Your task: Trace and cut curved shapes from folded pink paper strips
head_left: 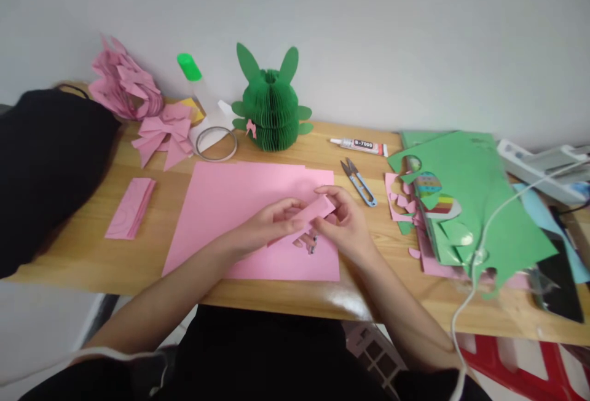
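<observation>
Between my two hands is a narrow folded strip of pink paper [316, 210], held tilted above the desk. The fingers and thumb of my left hand [279, 222] close on its left part. At its right end, my right hand [343, 222] pinches it between thumb and fingers. Beneath them lie flat pink paper sheets [221, 204]. Part of a scissors-like metal tool [313, 244] seems to show under my right hand, mostly hidden. Another folded pink paper piece [129, 209] with drawn curved lines rests to the left of the sheets.
Behind the sheets stands a green honeycomb paper figure [271, 109]. Thread snips [359, 182] and a glue tube [362, 146] lie to the right, near stacked green paper [483, 198]. Pink paper bows [168, 133], a tape roll [216, 158] and a green-capped bottle [190, 67] are at back left. A white cable [479, 253] crosses at right.
</observation>
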The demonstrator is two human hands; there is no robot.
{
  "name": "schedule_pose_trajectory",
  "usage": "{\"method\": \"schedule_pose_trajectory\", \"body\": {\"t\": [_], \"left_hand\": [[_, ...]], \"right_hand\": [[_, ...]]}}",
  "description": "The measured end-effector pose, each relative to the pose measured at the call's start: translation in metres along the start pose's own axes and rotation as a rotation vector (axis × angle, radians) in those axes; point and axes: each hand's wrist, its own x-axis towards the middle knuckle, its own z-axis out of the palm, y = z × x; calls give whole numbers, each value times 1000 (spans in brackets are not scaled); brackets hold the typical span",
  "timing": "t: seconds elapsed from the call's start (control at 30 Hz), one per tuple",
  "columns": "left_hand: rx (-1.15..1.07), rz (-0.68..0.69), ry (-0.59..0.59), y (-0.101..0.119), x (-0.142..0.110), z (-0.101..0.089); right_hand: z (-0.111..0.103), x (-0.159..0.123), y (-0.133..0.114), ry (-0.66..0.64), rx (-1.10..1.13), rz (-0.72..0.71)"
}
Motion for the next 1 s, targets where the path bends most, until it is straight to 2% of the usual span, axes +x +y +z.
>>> {"method": "schedule_pose_trajectory", "body": {"t": [0.13,0.33,0.5,0.6,0.77,0.83,0.9,1.0], "left_hand": [[87,10,-56,-2,0,-3],[228,0,34,0,-1,-4],[226,35,66,2,-1,-1],[207,65,84,1,-1,0],[180,108,11,0,-2,1],[187,122,47,-1,-1,-1],[213,140,132,-2,0,-3],[245,153,198,-1,1,-5]], "right_hand": [[0,2,0,-23,82,-58],[0,3,-5,87,36,-133],[0,1,-3,-10,0,-51],[0,0,-1,-36,-77,-56],[-1,0,0,-25,-85,-33],[0,-1,-1,-54,-24,10],[1,-2,-3,-84,2,42],[2,-3,-4,-77,-45,32]]}}
